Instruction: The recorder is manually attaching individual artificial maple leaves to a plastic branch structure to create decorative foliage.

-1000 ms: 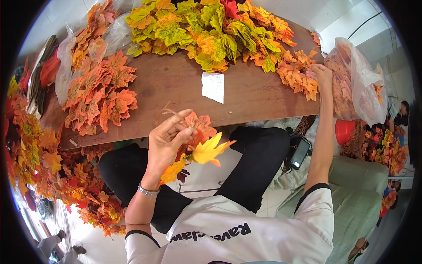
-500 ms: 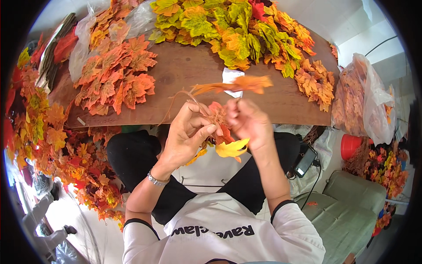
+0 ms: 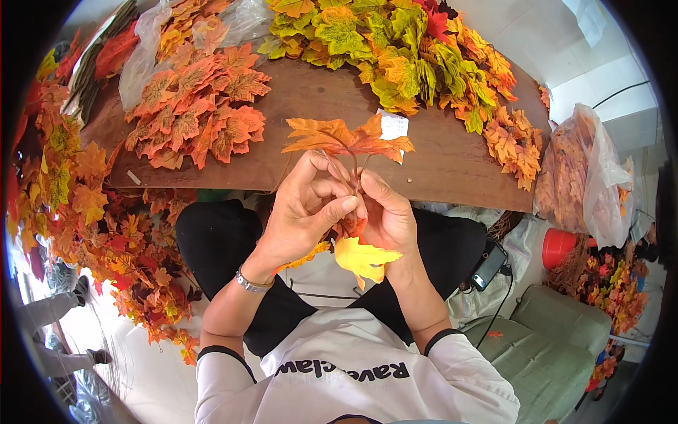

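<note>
My left hand (image 3: 307, 208) and my right hand (image 3: 387, 219) meet in front of the table's near edge, fingers closed round the thin brown stem (image 3: 356, 177) of an artificial leaf spray. An orange leaf (image 3: 349, 136) spreads out above my fingertips. Below them a yellow leaf (image 3: 364, 258) hangs against my right palm, with red-orange bits between the hands. Both thumbs press toward the stem. Which finger holds which strand is partly hidden.
On the brown table (image 3: 318, 99) lie coral-orange leaves (image 3: 201, 106), yellow-green leaves (image 3: 395, 56), orange leaves (image 3: 514, 145) and a white paper slip (image 3: 393, 127). A plastic bag of leaves (image 3: 575, 169) stands at right. Leaf garlands (image 3: 134, 247) hang at left. A green seat (image 3: 544, 346) is lower right.
My right hand has come in closer to my left and turned palm inward. The orange leaf, smeared by motion before, now stands sharp above the hands. The view has shifted slightly.
</note>
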### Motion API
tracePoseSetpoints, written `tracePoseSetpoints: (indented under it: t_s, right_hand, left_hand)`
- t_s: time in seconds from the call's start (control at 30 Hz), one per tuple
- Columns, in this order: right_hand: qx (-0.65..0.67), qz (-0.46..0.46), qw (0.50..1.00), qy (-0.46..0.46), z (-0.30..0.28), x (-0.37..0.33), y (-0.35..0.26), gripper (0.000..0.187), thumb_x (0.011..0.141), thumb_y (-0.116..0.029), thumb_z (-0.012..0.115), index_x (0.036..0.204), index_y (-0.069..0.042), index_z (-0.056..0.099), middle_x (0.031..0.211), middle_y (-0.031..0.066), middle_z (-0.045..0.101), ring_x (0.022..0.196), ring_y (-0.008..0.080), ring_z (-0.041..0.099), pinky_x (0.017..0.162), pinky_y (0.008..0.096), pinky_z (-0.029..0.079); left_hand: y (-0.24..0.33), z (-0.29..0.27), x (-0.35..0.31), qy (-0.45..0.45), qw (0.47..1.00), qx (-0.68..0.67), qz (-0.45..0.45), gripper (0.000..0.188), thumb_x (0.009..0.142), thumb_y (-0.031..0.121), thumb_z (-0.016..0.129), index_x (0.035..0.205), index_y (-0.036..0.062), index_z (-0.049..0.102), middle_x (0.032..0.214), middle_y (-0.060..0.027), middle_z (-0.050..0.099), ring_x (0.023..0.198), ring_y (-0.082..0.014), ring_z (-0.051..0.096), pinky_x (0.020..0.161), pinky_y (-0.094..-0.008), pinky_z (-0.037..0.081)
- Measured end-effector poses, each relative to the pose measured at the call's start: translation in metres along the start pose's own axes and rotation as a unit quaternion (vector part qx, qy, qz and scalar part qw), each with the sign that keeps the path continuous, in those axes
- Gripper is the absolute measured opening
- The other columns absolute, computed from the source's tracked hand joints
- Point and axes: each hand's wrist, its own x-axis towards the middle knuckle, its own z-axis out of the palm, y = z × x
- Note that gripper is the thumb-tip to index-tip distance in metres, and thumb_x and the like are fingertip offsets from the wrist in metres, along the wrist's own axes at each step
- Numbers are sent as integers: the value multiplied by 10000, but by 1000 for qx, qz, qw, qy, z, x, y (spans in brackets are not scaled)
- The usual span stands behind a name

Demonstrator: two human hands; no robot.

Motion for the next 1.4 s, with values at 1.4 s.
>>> tracePoseSetpoints:
  t_s: [1.4]
  right_hand:
    - [110,-35,971,-209,-43,-7,19,343,853,-160,550,1084,48,405,852,75,433,570,79,449,539,200,404]
  left_hand:
    - [3,-1,3,21,985,-169,-30,302,905,106,454,1153,-67,459,1004,-182,585,748,-154,582,667,-267,492]
